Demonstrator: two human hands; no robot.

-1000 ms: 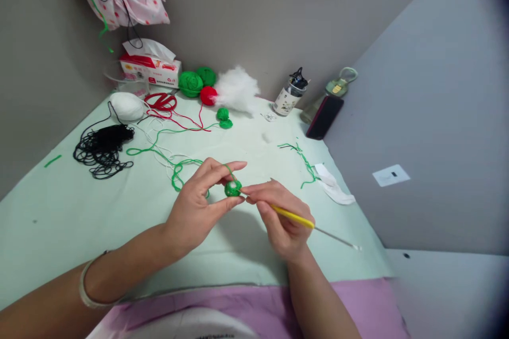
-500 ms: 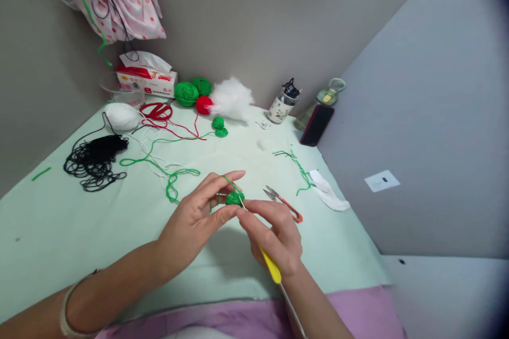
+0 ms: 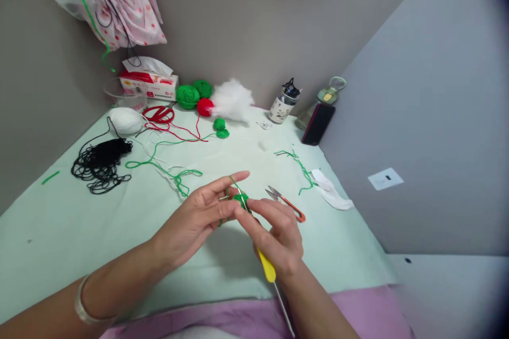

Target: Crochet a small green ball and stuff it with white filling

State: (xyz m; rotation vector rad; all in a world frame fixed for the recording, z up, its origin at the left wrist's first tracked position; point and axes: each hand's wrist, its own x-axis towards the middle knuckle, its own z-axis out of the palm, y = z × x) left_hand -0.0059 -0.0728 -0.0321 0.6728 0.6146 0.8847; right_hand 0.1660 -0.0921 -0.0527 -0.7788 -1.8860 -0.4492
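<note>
Between thumb and fingers, my left hand (image 3: 207, 209) pinches a small green crochet piece (image 3: 240, 198). Green yarn runs from the piece up over the raised left index finger and around the lower fingers. In my right hand (image 3: 276, 230) is a crochet hook (image 3: 267, 267) with a yellow grip, held like a pencil. Its metal tip lies at the green piece, and its other metal end points down toward my lap. The right fingertips touch the edge of the piece. Orange-handled thread snips (image 3: 292, 206) lie just beyond my right hand.
Black yarn (image 3: 101, 161), a white yarn ball (image 3: 125, 121), red scissors (image 3: 159, 114) and loose strands lie at left. Green balls (image 3: 187, 96), a red ball (image 3: 204, 107) and white stuffing (image 3: 234, 100) sit behind. A phone (image 3: 318, 124) leans against a bottle (image 3: 330, 92) at back right.
The green piece has turned in my left fingers, and the left thumb now covers more of it. The hook's tip points higher, along the yarn toward the index finger. The view has shifted slightly.
</note>
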